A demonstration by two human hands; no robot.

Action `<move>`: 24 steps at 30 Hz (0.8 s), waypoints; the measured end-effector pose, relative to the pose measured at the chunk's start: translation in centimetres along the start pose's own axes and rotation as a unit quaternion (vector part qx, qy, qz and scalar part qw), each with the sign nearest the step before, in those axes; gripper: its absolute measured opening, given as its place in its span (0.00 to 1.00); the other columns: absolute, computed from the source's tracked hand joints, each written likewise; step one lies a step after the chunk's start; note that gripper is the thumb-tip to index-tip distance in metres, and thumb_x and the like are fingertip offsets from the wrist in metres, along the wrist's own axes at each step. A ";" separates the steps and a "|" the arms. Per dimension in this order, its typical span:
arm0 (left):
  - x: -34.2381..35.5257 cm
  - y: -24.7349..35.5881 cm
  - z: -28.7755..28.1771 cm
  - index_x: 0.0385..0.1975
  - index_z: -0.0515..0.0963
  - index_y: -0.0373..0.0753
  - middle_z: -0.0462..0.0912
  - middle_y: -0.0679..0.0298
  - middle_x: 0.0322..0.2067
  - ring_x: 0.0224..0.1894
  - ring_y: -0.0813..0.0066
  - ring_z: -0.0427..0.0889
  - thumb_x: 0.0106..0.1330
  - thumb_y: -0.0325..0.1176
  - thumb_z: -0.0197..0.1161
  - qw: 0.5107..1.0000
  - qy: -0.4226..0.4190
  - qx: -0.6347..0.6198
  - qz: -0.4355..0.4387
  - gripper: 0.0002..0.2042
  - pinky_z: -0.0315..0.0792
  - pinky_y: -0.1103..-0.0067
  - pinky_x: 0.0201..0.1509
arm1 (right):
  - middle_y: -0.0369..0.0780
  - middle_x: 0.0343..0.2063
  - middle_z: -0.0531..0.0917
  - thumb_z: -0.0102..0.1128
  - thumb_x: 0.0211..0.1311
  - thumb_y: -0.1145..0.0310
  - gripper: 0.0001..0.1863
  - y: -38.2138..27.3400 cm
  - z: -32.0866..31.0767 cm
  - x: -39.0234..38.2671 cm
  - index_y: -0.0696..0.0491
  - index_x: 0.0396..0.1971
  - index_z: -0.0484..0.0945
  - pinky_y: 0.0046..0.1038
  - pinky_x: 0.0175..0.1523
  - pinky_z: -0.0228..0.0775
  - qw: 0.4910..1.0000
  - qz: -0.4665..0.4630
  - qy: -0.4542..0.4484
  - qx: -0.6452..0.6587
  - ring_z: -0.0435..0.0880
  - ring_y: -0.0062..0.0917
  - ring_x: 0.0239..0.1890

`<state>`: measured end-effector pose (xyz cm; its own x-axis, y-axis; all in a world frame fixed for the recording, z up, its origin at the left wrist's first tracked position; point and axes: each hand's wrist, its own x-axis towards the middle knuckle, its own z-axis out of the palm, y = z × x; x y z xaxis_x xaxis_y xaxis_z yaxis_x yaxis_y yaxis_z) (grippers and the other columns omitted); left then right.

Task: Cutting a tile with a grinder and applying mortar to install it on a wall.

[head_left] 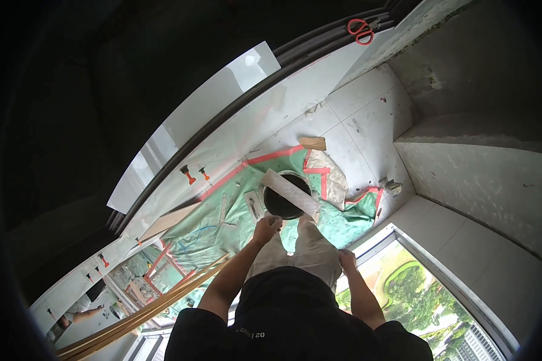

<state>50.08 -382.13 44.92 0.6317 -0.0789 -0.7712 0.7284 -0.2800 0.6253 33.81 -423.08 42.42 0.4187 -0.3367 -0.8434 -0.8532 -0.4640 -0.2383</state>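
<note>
Person standing on a sheeted floor, left hand on a pale strip laid over a round black opening.

The tiled floor (367,114) carries a green protective sheet (223,225) edged with red tape (271,156); near the sheet's middle lies the round black opening (283,201). A pale perforated strip (290,191) lies slantwise across that opening, its near end at the left hand (267,227), whose grip is pressed together around the strip's end. The right hand (347,260) hangs at the person's side by the window frame; whether its grip is spread cannot be told. Long wooden battens (144,313) lean at the floor's lower left edge. A small wooden block (312,143) rests beyond the sheet's far edge, and red-handled scissors (360,30) lie on the far dark rail.
</note>
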 end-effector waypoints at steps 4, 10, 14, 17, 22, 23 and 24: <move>11.1 -10.5 5.6 0.56 0.87 0.29 0.94 0.58 0.40 0.39 0.70 0.92 0.79 0.42 0.70 0.995 -0.030 0.002 -0.091 0.20 0.84 0.72 0.45 | 0.44 0.42 0.94 0.68 0.75 0.59 0.20 -0.2 -1.2 5.0 0.59 0.54 0.90 0.35 0.45 0.86 0.991 -0.024 -0.074 0.113 0.93 0.29 0.39; 27.1 -19.7 12.8 0.28 0.70 0.51 0.69 0.76 0.27 0.23 0.85 0.65 0.79 0.45 0.74 0.912 0.185 -0.282 -0.232 0.19 0.58 0.82 0.25 | 0.43 0.38 0.91 0.63 0.84 0.55 0.23 4.0 -2.8 9.2 0.60 0.61 0.83 0.31 0.43 0.86 0.931 0.081 -0.043 0.354 0.94 0.30 0.37; 32.9 -23.5 14.3 0.69 0.77 0.30 0.85 0.64 0.39 0.37 0.78 0.81 0.71 0.46 0.82 0.871 0.257 -0.360 -0.212 0.34 0.74 0.76 0.38 | 0.43 0.38 0.91 0.64 0.84 0.56 0.21 11.6 -1.9 7.3 0.59 0.60 0.84 0.30 0.41 0.86 0.938 0.150 -0.064 0.305 0.93 0.29 0.36; 33.5 -21.4 17.7 0.62 0.83 0.30 0.90 0.63 0.46 0.44 0.74 0.87 0.71 0.42 0.82 0.852 0.302 -0.407 -0.130 0.28 0.80 0.74 0.44 | 0.41 0.35 0.92 0.68 0.80 0.57 0.18 15.6 -2.0 4.6 0.57 0.55 0.87 0.29 0.40 0.85 0.917 0.259 -0.054 0.300 0.93 0.27 0.36; 30.5 -15.6 18.9 0.75 0.75 0.38 0.84 0.60 0.65 0.61 0.61 0.87 0.73 0.39 0.80 0.914 0.195 -0.349 -0.068 0.34 0.85 0.61 0.61 | 0.41 0.37 0.93 0.70 0.78 0.59 0.17 15.8 -3.3 1.6 0.57 0.52 0.89 0.32 0.41 0.87 0.919 0.232 -0.002 0.317 0.93 0.27 0.35; 29.6 -14.9 16.5 0.80 0.70 0.42 0.79 0.61 0.72 0.69 0.54 0.83 0.73 0.37 0.79 0.899 0.177 -0.400 -0.012 0.38 0.82 0.52 0.70 | 0.41 0.37 0.93 0.68 0.79 0.61 0.15 15.3 -2.7 2.6 0.58 0.53 0.89 0.31 0.41 0.87 0.922 0.202 -0.037 0.329 0.93 0.26 0.35; 27.8 -13.9 16.0 0.71 0.79 0.37 0.88 0.57 0.60 0.57 0.61 0.89 0.75 0.38 0.76 0.899 0.215 -0.380 -0.017 0.28 0.84 0.59 0.61 | 0.40 0.38 0.93 0.66 0.81 0.62 0.14 14.3 -2.4 2.6 0.55 0.54 0.90 0.31 0.41 0.87 0.931 0.168 -0.031 0.323 0.93 0.24 0.35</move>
<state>53.29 -395.73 12.94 0.5299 0.3404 -0.7767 0.6172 0.4733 0.6285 23.43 -432.56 37.96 0.0918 -0.3171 -0.9439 -0.9500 0.2561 -0.1784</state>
